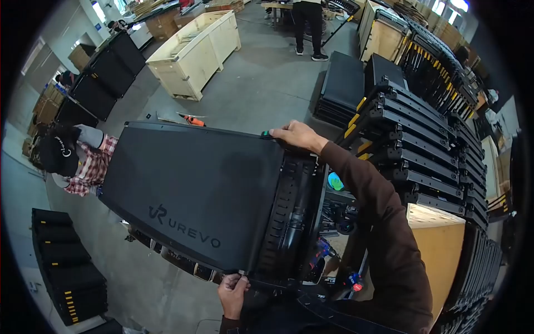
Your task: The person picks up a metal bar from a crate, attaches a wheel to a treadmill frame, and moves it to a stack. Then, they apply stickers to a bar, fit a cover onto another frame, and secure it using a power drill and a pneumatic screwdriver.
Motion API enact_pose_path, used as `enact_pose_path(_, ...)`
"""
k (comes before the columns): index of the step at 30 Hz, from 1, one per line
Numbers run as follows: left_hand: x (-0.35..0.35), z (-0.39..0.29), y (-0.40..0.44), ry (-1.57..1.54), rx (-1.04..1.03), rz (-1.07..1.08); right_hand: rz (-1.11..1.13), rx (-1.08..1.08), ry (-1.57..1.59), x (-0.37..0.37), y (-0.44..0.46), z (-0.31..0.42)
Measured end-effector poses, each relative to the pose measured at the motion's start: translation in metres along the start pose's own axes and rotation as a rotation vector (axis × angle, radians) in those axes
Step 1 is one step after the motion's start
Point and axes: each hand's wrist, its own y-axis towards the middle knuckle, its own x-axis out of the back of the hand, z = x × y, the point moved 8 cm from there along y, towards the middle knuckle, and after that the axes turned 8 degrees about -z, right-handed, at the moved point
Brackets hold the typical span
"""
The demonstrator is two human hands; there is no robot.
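Right hand (296, 135) holds panel (194, 189) corner, left hand (231, 294) pinches at the other; likely a fitting step, next move calling for even alignment.

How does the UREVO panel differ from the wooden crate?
The UREVO panel is dark and lettered; the wooden crate is pale. The panel is flat; the crate, an open box. The left hand and right hand are at panel corners; the crate stands on the floor.
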Motion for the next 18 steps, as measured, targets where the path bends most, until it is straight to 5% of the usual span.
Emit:
enact_pose_path(6, -0.019, 0.005, -0.029, 0.076, -0.074, -0.023, 0.077, -0.112, -0.126, 0.018, -0.024, -0.076)
enact_pose_path(15, -0.021, -0.005, -0.032, 0.345, -0.440, -0.103, -0.457, 0.037, -0.006, 0.026, -0.017, -0.106)
enact_pose_path(18, -0.036, -0.014, -0.029, 0.441, -0.456, -0.088, -0.417, -0.040, 0.055, 0.022, -0.015, -0.109)
